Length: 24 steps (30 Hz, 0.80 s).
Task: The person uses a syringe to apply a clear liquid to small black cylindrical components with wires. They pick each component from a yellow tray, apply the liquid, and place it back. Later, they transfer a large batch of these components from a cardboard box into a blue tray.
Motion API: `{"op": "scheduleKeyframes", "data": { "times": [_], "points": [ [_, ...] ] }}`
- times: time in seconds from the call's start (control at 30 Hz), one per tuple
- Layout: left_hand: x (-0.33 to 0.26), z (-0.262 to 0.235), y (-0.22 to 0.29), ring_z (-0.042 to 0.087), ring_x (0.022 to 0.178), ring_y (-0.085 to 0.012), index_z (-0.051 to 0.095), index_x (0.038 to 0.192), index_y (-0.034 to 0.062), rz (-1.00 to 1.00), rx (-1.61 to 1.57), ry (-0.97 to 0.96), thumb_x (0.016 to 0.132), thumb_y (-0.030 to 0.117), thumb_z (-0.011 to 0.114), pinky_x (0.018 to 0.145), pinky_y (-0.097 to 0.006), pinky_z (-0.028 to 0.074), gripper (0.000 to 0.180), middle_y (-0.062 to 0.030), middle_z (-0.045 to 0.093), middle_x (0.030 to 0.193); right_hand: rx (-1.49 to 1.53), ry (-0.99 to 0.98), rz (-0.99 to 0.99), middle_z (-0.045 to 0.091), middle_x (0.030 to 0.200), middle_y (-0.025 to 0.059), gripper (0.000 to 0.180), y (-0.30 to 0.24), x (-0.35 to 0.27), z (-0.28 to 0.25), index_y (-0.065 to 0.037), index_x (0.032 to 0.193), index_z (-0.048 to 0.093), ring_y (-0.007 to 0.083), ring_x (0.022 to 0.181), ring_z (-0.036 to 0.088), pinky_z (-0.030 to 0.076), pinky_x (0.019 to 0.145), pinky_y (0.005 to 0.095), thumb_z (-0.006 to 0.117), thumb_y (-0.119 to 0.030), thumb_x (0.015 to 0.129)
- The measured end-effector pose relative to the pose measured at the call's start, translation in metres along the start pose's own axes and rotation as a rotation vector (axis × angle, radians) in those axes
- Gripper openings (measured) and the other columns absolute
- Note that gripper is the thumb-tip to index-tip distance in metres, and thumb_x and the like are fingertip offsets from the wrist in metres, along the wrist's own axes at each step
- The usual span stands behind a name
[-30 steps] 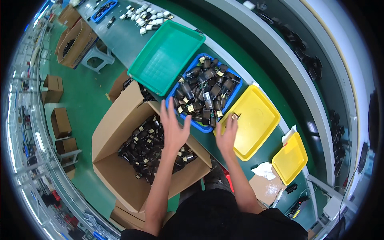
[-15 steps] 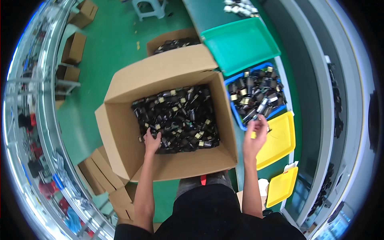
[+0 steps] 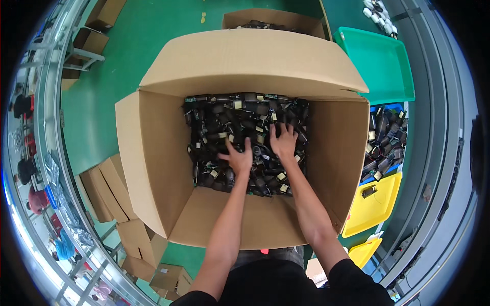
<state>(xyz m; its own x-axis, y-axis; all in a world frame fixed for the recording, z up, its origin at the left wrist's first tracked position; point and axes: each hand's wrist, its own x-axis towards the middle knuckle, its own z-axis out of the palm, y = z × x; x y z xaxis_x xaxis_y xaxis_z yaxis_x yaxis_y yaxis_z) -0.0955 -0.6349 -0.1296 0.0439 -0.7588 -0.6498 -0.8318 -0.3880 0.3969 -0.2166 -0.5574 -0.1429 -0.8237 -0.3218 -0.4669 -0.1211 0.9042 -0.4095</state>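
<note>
A large open cardboard box [image 3: 240,58] stands in front of me, with a layer of small dark parts [image 3: 219,120] bearing pale yellow labels on its bottom. Their exact kind is too small to make out. Both my hands reach down into the box. My left hand [image 3: 239,159] rests on the parts near the middle, fingers spread and nothing visibly gripped. Slightly farther in and to its right, my right hand [image 3: 284,143] lies over the parts with its fingers apart. The palms hide what lies directly beneath them.
On the right bench are a green tray [image 3: 377,64], a blue tray [image 3: 393,168] filled with similar dark parts, and a yellow tray [image 3: 375,209] with one dark piece. Behind stands another carton [image 3: 301,23]. Folded cardboard [image 3: 104,188] leans at left.
My right hand has left the edge of the blue tray and come into the box. My left hand has moved rightward over the parts. The view has turned, putting the trays farther right.
</note>
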Motion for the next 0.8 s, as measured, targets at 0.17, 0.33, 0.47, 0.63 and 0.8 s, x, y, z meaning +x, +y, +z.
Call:
{"op": "scheduleKeyframes", "data": {
  "times": [0.17, 0.33, 0.47, 0.63, 0.8],
  "points": [
    [0.005, 0.003, 0.023, 0.015, 0.140, -0.0429, 0.025, 0.148, 0.0129, -0.073, -0.203, -0.183, 0.065, 0.074, 0.065, 0.110, -0.045, 0.027, 0.111, -0.0296, -0.016, 0.150, -0.048, -0.050, -0.061, 0.039, 0.140, 0.0244, 0.064, 0.000, 0.024, 0.006, -0.011, 0.133, 0.050, 0.0437, 0.131, 0.034, 0.032, 0.107, 0.0476, 0.043, -0.055, 0.088],
    [0.004, 0.012, 0.024, 0.009, 0.142, -0.0401, 0.029, 0.147, 0.0173, -0.092, -0.238, -0.230, 0.064, 0.065, 0.073, 0.110, -0.041, 0.027, 0.105, -0.0296, -0.016, 0.150, -0.027, -0.304, 0.054, 0.037, 0.145, 0.0187, 0.074, -0.009, 0.010, -0.021, -0.011, 0.138, 0.044, 0.0352, 0.129, 0.042, 0.034, 0.107, 0.0398, 0.049, -0.059, 0.082],
    [-0.014, 0.023, 0.018, 0.013, 0.141, -0.0422, 0.036, 0.144, 0.0247, -0.031, -0.336, -0.218, 0.068, 0.052, 0.077, 0.108, -0.039, 0.031, 0.090, -0.0310, -0.021, 0.148, 0.139, -0.294, 0.008, 0.046, 0.139, 0.0146, 0.057, 0.021, 0.020, -0.003, -0.024, 0.132, 0.051, 0.0347, 0.125, 0.046, 0.038, 0.103, 0.0414, 0.048, -0.053, 0.084],
    [-0.026, 0.031, 0.024, 0.026, 0.136, -0.0417, 0.032, 0.146, 0.0179, -0.015, -0.306, -0.286, 0.066, 0.054, 0.074, 0.107, -0.043, 0.030, 0.098, -0.0330, 0.003, 0.150, 0.506, -0.456, -0.018, 0.058, 0.125, 0.0173, 0.057, 0.049, 0.031, 0.007, -0.008, 0.125, 0.056, 0.0285, 0.121, 0.051, 0.038, 0.100, 0.0370, 0.041, -0.051, 0.090],
    [-0.034, 0.014, 0.047, 0.044, 0.124, -0.0303, 0.035, 0.144, 0.0112, 0.067, -0.455, -0.512, 0.072, 0.047, 0.071, 0.101, -0.038, 0.037, 0.088, -0.0192, 0.048, 0.131, 1.045, -0.438, 0.232, 0.060, 0.109, 0.0080, 0.058, 0.043, -0.024, -0.017, -0.002, 0.115, 0.060, 0.0198, 0.101, 0.051, 0.039, 0.092, 0.0345, 0.031, -0.049, 0.096]
  ]
}}
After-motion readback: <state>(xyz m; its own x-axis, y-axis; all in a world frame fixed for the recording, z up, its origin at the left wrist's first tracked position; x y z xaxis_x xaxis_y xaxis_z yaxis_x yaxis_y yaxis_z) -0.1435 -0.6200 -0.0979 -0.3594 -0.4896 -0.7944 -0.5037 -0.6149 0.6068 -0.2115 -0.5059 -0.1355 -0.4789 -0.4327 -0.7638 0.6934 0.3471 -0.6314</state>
